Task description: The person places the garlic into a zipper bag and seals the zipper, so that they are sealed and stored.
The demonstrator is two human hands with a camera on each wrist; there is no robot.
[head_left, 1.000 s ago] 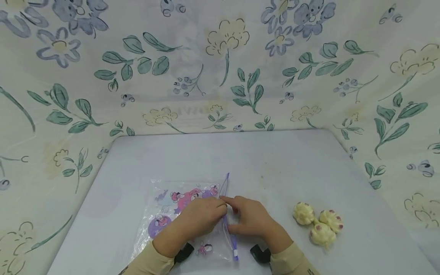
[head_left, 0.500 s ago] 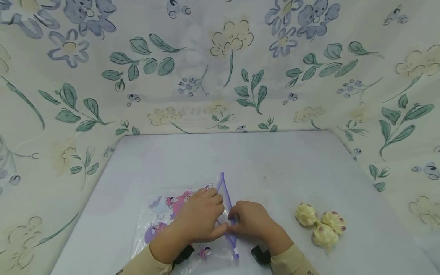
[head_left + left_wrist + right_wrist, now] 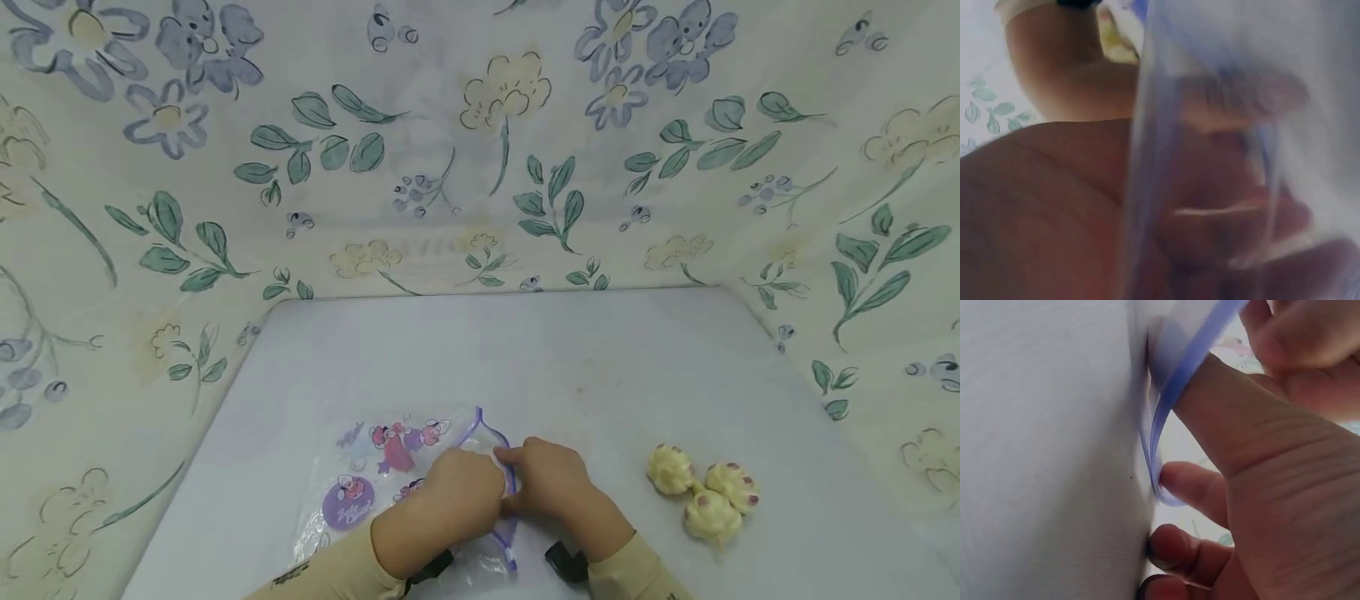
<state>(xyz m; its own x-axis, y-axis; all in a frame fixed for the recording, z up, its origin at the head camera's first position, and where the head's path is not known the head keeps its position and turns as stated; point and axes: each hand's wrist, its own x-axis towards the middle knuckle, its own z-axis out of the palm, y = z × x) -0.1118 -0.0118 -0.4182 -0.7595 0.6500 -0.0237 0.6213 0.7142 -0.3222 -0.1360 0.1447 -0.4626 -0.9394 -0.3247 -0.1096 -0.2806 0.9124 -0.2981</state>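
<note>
A clear zip bag (image 3: 408, 500) with pink and purple cartoon prints lies on the white table. Its purple zip edge (image 3: 480, 414) is on the right side, and the mouth gapes. My left hand (image 3: 465, 492) reaches over the bag with curled fingers at the mouth; in the left wrist view its fingers (image 3: 1260, 219) show through the plastic. From the right, my right hand (image 3: 551, 479) holds the zip edge. In the right wrist view the right thumb (image 3: 1222, 406) passes inside the purple strip (image 3: 1175, 381), with the index finger (image 3: 1191, 487) against its outer side.
Three joined cream bulb shapes with reddish spots (image 3: 705, 496), resembling garlic, lie to the right of the right hand. Black wrist mounts (image 3: 566, 562) sit under the wrists. A flower-patterned cloth (image 3: 450, 167) rises behind and beside the table (image 3: 450, 350).
The bag's mouth has spread wider. My left hand shifts right and down, its fingers now curled at the mouth, while the right hand stays near the zip edge.
</note>
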